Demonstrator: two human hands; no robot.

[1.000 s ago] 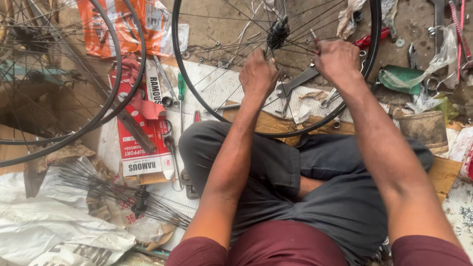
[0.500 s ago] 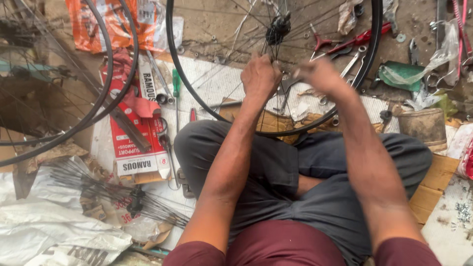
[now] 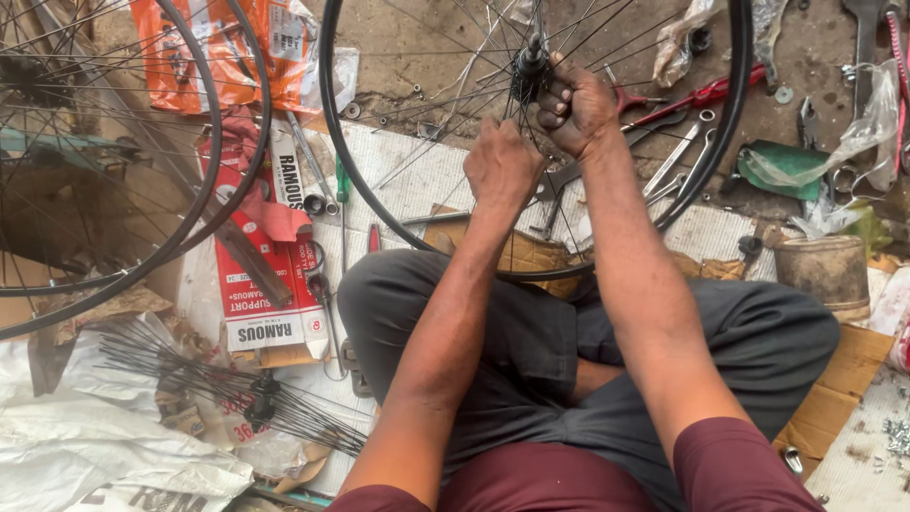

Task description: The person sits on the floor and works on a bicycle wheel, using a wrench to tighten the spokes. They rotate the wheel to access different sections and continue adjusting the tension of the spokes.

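Seated cross-legged on the floor amid scattered tools, with a bicycle wheel stood upright before the knees, its black rim resting near the lap. Red-and-white flat printed carton lying at left on white sheeting, an orange plastic package beyond it near the top edge, a crumpled green bag at right beside a dented metal can. Right hand raised at the wheel's centre, grip clenched around the hub and the spokes there, knuckles toward the camera. Left hand just below it among the spokes, fingers curled away from view; cannot tell what, if anything, its grip holds. Loose bundle of spokes fanned out at lower left, a second wheel leaning at far left, red-handled pliers behind the rim.
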